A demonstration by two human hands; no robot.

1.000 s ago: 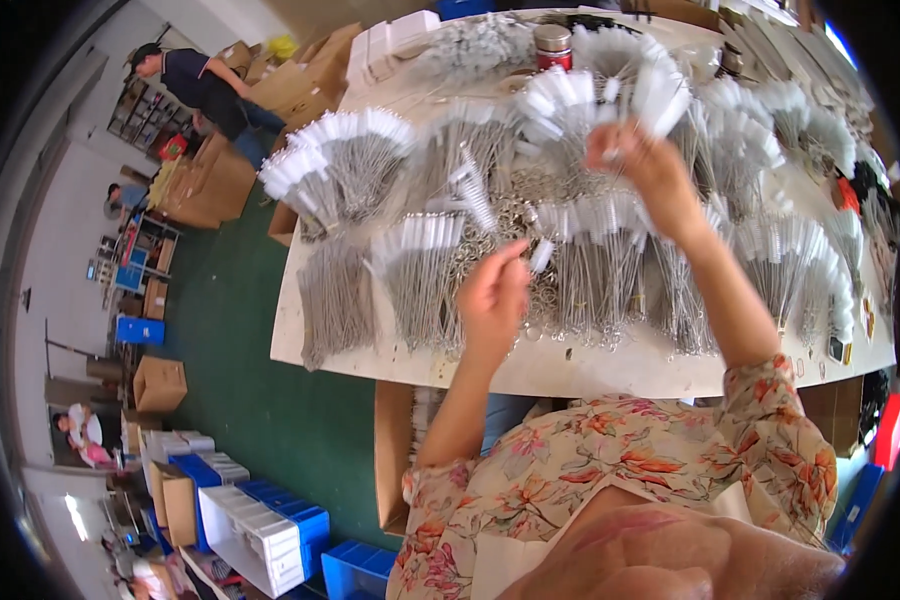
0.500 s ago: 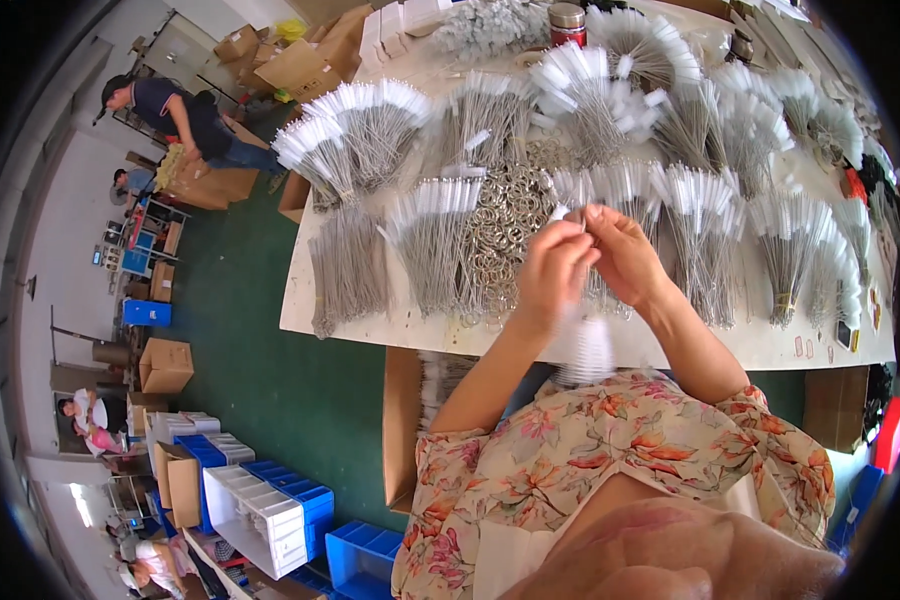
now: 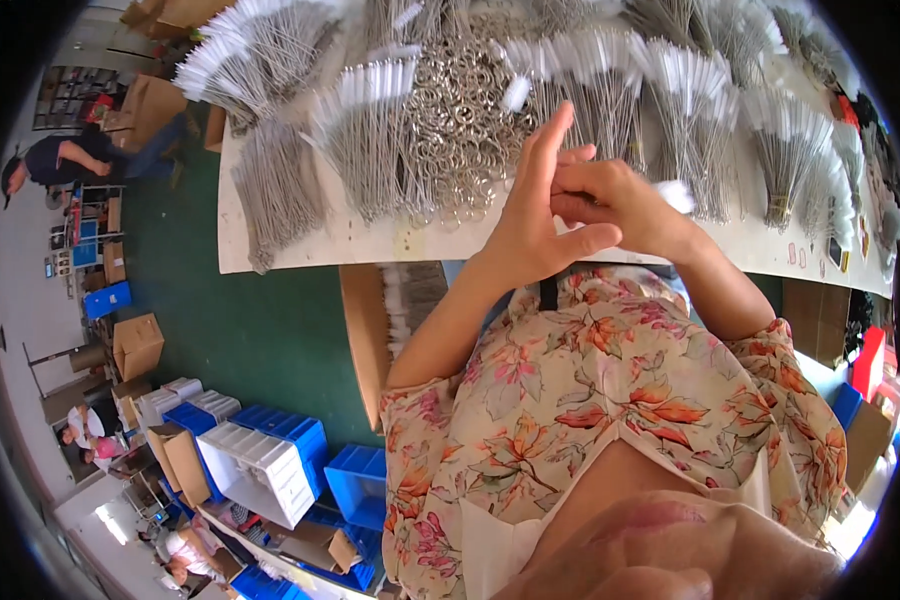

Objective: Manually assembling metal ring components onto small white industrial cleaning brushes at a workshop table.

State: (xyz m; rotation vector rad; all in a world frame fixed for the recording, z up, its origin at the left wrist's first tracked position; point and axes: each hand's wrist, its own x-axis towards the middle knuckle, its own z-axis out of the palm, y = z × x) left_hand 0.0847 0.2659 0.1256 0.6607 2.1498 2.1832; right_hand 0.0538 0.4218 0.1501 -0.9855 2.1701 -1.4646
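My left hand (image 3: pixel 535 205) is at the table's near edge with its fingers stretched out and the thumb pointing right, in front of my right hand's fingertips. My right hand (image 3: pixel 630 205) is beside it, its fingers curled in toward the left palm; what they hold, if anything, is hidden. Just beyond its wrist a blurred white bristle tuft (image 3: pixel 676 195) shows, its wire out of sight. Beyond my left fingertips lies a pile of metal rings (image 3: pixel 460 120), with a white brush head (image 3: pixel 516 94) at its right side. Bundles of thin wire brushes with white bristles (image 3: pixel 605 95) stand behind my hands.
More wire brush bundles (image 3: pixel 365 140) cover the table (image 3: pixel 360 238) to the left, and others (image 3: pixel 785 150) to the right. An open cardboard box (image 3: pixel 363 330) stands below its near edge. Blue and white crates (image 3: pixel 260 470) stand at lower left. A person (image 3: pixel 65 165) works at far left.
My hands have come nearer to me, and the left fingers have straightened out. The white brush that hung below my hands is gone from there. The whole view has shifted.
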